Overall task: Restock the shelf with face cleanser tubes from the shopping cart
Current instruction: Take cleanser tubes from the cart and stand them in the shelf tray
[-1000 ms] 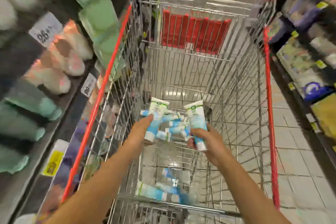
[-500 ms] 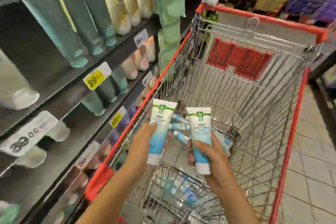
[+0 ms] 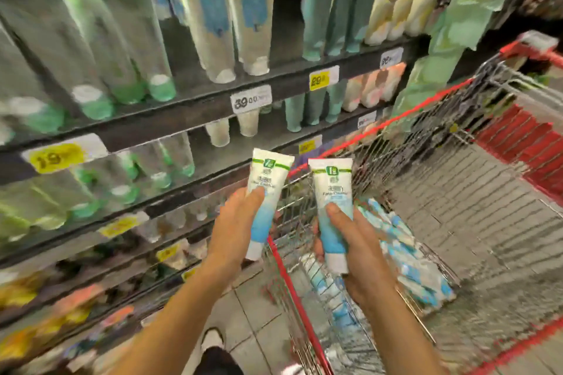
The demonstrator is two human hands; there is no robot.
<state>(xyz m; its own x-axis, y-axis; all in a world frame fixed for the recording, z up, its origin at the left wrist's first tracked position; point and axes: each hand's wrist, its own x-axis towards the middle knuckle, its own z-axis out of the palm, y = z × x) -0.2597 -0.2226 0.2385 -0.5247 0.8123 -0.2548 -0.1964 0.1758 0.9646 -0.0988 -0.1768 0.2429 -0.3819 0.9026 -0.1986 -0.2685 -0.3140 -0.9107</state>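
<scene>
My left hand (image 3: 234,227) grips a white-and-blue face cleanser tube (image 3: 268,189), cap down, held upright in front of the shelf. A second tube (image 3: 333,192) of the same kind stands upright in my right hand (image 3: 356,243), just above the near left corner of the shopping cart (image 3: 396,122). Several more blue-and-white tubes (image 3: 405,262) lie in a heap in the cart's upper basket. On the dark shelf (image 3: 195,106) to the left, a matching row of white-and-blue tubes (image 3: 231,30) stands cap down with a gap to its right.
Shelf rows hold green, teal, yellow and peach tubes with price tags (image 3: 251,99) along the edges. Green packets (image 3: 457,27) hang at the shelf's right end. The cart's red rim (image 3: 292,286) runs close to the shelf. My shoe (image 3: 213,339) shows on the tiled floor.
Both hands have lifted the two tubes out of the cart and carried them left toward the shelf. The view has swung left, so the shelf fills most of the frame.
</scene>
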